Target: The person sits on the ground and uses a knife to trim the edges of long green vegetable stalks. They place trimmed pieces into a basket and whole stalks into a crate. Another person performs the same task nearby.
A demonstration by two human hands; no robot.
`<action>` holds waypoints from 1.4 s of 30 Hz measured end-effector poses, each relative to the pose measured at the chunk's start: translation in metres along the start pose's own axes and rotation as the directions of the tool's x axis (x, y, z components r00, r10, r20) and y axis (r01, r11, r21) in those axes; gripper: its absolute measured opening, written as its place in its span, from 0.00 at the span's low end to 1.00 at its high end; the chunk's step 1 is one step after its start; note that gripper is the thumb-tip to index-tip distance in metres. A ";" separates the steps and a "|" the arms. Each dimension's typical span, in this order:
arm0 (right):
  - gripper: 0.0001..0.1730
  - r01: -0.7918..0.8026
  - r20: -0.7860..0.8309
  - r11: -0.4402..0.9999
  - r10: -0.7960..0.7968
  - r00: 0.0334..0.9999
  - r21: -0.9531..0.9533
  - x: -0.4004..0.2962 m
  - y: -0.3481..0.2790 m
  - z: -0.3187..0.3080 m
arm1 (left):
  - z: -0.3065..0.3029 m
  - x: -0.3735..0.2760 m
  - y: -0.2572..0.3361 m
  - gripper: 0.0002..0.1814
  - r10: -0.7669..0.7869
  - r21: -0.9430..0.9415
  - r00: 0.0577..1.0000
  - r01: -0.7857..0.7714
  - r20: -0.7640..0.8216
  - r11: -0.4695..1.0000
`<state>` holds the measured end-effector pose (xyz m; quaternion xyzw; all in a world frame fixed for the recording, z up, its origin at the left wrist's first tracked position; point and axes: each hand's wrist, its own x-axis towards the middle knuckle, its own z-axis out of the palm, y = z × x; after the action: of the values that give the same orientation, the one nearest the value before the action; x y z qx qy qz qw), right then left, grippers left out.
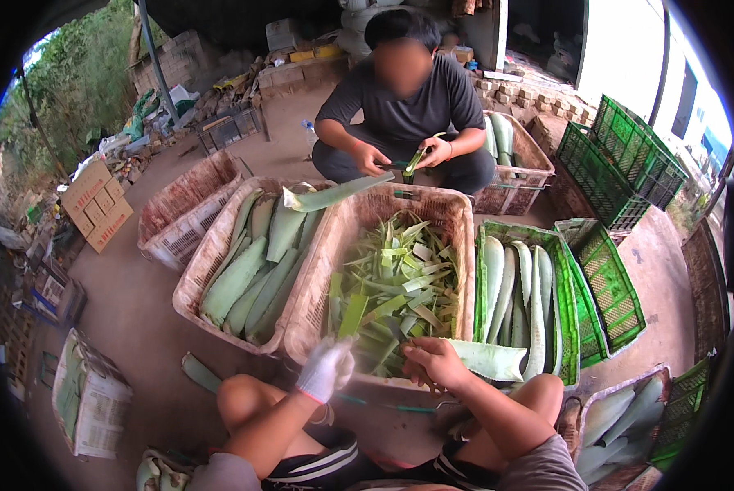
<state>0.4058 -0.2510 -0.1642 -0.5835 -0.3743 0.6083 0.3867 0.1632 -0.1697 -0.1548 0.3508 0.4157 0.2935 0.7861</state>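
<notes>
My left hand [328, 369], in a white knit glove, holds a flat green piece of aloe leaf [353, 314] over the near edge of the middle crate. My bare right hand [433, 362] grips a knife, whose dark blade [396, 329] points up and left over the cuttings. A pale, wide aloe leaf [490, 359] lies just right of that hand, across the crate rims. Narrow aloe trimmings [397, 270] fill much of the middle plastic crate [467, 245]. One whole aloe leaf [336, 193] rests across the far rims of two crates.
Whole aloe leaves fill the left crate [186, 293] and the green crate [572, 307]. A person [404, 92] sits opposite, holding a leaf piece and a dark tool. More crates [186, 202] stand around, with stacked green ones [618, 159] at the right. One leaf [200, 372] lies near my left knee.
</notes>
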 end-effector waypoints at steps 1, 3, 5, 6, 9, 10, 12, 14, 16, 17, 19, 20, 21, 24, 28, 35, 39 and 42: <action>0.16 0.033 -0.013 0.999 -0.032 0.999 0.019 0.003 0.000 0.000 | -0.002 -0.001 0.000 0.13 0.007 -0.053 1.000 -0.007 0.001 0.999; 0.16 0.058 -0.044 0.996 -0.056 0.997 0.060 0.007 0.009 -0.001 | 0.001 -0.002 0.004 0.14 -0.009 -0.059 0.999 0.007 -0.034 0.998; 0.16 0.035 -0.093 0.993 -0.024 0.995 0.112 0.005 0.006 -0.001 | -0.003 0.000 -0.001 0.12 -0.016 -0.067 1.000 0.015 -0.011 0.998; 0.17 0.050 -0.089 0.993 -0.040 0.995 0.106 0.007 0.012 -0.006 | -0.003 0.000 -0.003 0.10 -0.044 -0.088 0.999 0.044 -0.008 0.995; 0.17 0.123 -0.151 0.990 -0.112 0.982 0.067 -0.011 0.005 -0.004 | 0.006 -0.012 0.003 0.12 -0.070 0.005 0.995 0.070 0.065 0.998; 0.18 0.161 -0.155 0.987 -0.155 0.976 0.024 -0.014 0.005 -0.007 | 0.009 -0.018 0.007 0.12 -0.086 -0.011 0.992 0.087 0.096 0.996; 0.21 0.194 -0.176 0.978 -0.179 0.968 0.071 -0.026 0.001 -0.004 | 0.017 -0.027 0.013 0.10 -0.114 -0.029 0.977 0.121 0.179 0.992; 0.22 0.226 -0.218 0.971 -0.205 0.954 0.080 -0.043 0.001 -0.002 | 0.016 -0.036 0.007 0.08 -0.152 -0.059 0.974 0.164 0.166 0.985; 0.20 0.272 -0.252 0.962 -0.266 0.930 -0.010 -0.049 0.005 0.000 | 0.010 -0.035 0.004 0.07 -0.157 -0.080 0.971 0.174 0.183 0.982; 0.18 0.307 -0.253 0.949 -0.316 0.915 -0.074 -0.048 0.009 0.001 | 0.001 -0.032 -0.002 0.07 -0.128 -0.063 0.971 0.143 0.202 0.988; 0.17 0.314 -0.262 0.946 -0.323 0.909 -0.077 -0.058 0.010 0.002 | -0.012 -0.021 -0.014 0.06 -0.149 -0.064 0.968 0.165 0.203 0.984; 0.16 0.290 -0.258 0.956 -0.292 0.921 -0.047 -0.061 0.020 0.001 | -0.015 -0.016 -0.019 0.06 -0.153 0.007 0.982 0.153 0.114 0.988; 0.16 0.211 -0.280 0.977 -0.202 0.939 0.005 -0.070 0.023 0.004 | -0.015 -0.018 -0.022 0.07 -0.153 0.070 0.988 0.152 0.008 0.986; 0.20 0.254 -0.331 0.964 -0.216 0.919 0.076 -0.086 0.063 0.003 | -0.005 -0.038 -0.025 0.13 -0.173 0.092 0.973 0.161 0.150 0.983; 0.22 0.242 -0.332 0.968 -0.207 0.920 0.070 -0.096 0.066 0.000 | 0.008 -0.044 -0.030 0.17 -0.197 0.112 0.967 0.180 0.162 0.977; 0.23 0.203 -0.334 0.975 -0.162 0.929 0.090 -0.106 0.062 0.008 | 0.005 -0.052 -0.034 0.14 -0.212 -0.011 0.971 0.215 0.114 0.977; 0.20 0.201 -0.342 0.977 -0.166 0.925 0.068 -0.100 0.071 0.009 | 0.004 -0.045 -0.035 0.10 -0.231 -0.038 0.964 0.237 0.131 0.971; 0.20 0.180 -0.298 0.984 -0.175 0.939 -0.011 -0.089 0.074 0.017 | -0.003 -0.040 -0.032 0.13 -0.213 -0.065 0.971 0.221 0.112 0.973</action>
<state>0.3880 -0.3625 -0.1932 -0.6291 -0.3577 0.4793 0.4965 0.1465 -0.2175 -0.1642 0.2877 0.3984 0.2029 0.8470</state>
